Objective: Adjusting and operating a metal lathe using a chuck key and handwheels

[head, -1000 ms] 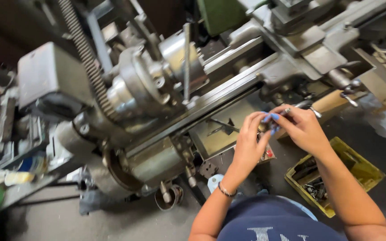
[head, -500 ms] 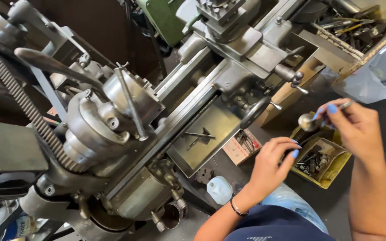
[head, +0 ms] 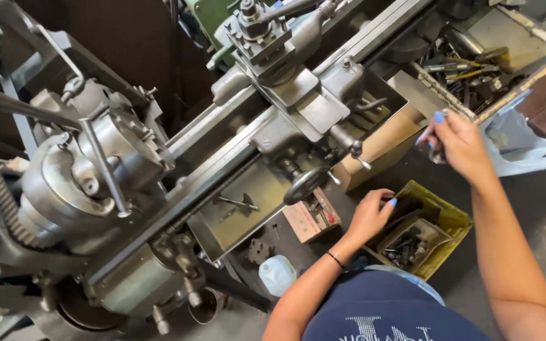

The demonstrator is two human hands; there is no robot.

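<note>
My right hand point(head: 461, 142) is raised to the right of the lathe, pinching a small round metal part point(head: 438, 155) just below a wooden tray of tools point(head: 510, 39). My left hand point(head: 370, 215) is lower, fingers bent down at the near rim of a yellow crate point(head: 457, 222) holding dark metal pieces; nothing shows in its grip. The grey lathe fills the left and middle, with its chuck point(head: 90, 177) at the left and its carriage point(head: 285, 95) at top centre.
A black handwheel point(head: 304, 183) sticks out of the carriage apron near my left hand. Below it are a metal chip pan point(head: 235, 218), a small open box point(head: 314, 218) and a white plastic jug point(head: 277, 275). A pale plastic bag point(head: 519, 142) lies at the right.
My view has swung left along the lathe. My hands have parted: the right one rose toward the wooden tray with the metal part, and the left one dropped to the yellow crate.
</note>
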